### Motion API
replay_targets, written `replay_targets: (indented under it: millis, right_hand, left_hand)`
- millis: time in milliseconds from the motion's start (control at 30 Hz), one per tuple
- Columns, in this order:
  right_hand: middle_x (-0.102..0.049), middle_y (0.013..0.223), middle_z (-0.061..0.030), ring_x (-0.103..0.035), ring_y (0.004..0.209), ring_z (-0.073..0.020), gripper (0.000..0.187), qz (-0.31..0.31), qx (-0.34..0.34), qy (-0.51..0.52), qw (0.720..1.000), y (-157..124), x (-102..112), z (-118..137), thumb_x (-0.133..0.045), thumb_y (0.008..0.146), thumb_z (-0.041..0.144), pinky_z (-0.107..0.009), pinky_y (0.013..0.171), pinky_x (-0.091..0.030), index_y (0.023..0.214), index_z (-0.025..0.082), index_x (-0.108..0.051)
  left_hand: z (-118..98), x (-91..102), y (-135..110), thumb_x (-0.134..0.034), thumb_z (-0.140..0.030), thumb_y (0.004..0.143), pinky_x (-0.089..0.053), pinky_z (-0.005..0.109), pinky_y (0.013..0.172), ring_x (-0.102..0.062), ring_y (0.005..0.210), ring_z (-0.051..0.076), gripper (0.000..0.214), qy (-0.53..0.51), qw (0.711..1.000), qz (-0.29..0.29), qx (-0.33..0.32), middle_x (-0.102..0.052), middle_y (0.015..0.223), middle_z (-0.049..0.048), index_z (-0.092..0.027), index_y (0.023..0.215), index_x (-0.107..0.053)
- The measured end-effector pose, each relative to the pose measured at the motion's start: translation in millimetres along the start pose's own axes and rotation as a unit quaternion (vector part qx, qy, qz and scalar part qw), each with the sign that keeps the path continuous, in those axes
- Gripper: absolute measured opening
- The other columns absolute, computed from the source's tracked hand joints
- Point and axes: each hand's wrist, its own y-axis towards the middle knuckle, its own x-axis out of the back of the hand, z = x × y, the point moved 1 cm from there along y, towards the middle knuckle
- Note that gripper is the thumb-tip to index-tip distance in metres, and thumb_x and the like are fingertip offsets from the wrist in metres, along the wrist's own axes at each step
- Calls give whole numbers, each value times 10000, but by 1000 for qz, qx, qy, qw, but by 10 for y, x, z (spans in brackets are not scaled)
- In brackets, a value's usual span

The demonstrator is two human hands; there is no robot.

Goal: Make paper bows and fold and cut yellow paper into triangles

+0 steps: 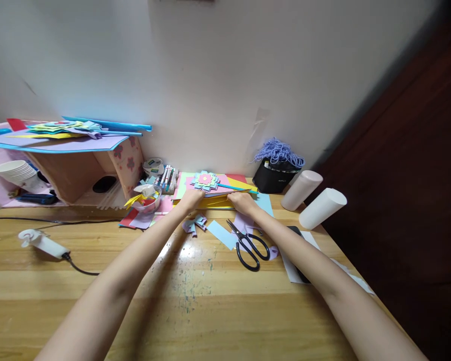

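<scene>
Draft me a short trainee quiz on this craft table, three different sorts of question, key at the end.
1. Name it: what is heaped on top of the rounded black container?
2. True or false: the black metal scissors with loop handles lie inside that container.
3. Fill in: the ___ hand is nearer the head of the layered pastel paper flower.

Key:
1. Tangled lavender yarn.
2. False; they lie in front of it, partly over lilac paper.
3. Left hand.
</scene>
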Motion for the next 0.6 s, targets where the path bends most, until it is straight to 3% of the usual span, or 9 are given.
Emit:
replay_targets:
  millis: [267, 467, 533, 600]
  right_hand:
    - [-673, 831, -118, -589, 767, -198, 237, -41, 42, -28, 998, 147, 455, -82, -391, 838, 36, -259, 604, -325, 842, 125, -611]
    - [-678, 880, -123, -598, 830, -203, 253, -94, 32, -53, 994, 6, 875, -301, -381, 857, 67, -255, 660, -380, 901, 122, -624]
    - [-678, 952, -119, -604, 898, -206, 249, -131, 18, -57, 990, -117, 1071, -413, -390, 864, 88, -259, 703, -410, 954, 125, -620]
    - [-692, 966, -83, -629, 896, -191, 240, -237, -3, -56, 970, -310, 1315, -481, -398, 884, 133, -261, 721, -442, 962, 145, -625]
  left_hand:
    - [61, 144, 129, -475, -84, 708, -408, 280, 709, -623, 821, 239, 207, -1, 1000, 0, 1, -682, 797, 131, -139, 743, -671]
    - [125, 254, 156, -500, -156, 682, -392, 251, 655, -617, 780, 219, 192, -16, 1000, -13, 9, -689, 746, 113, -150, 722, -688]
    - [144, 271, 158, -503, -175, 684, -388, 245, 652, -613, 787, 215, 193, -19, 1000, -19, 6, -691, 751, 115, -155, 729, -689]
    - [154, 270, 158, -500, -186, 690, -382, 246, 642, -610, 774, 214, 189, -20, 1000, -20, -1, -691, 754, 119, -155, 702, -685]
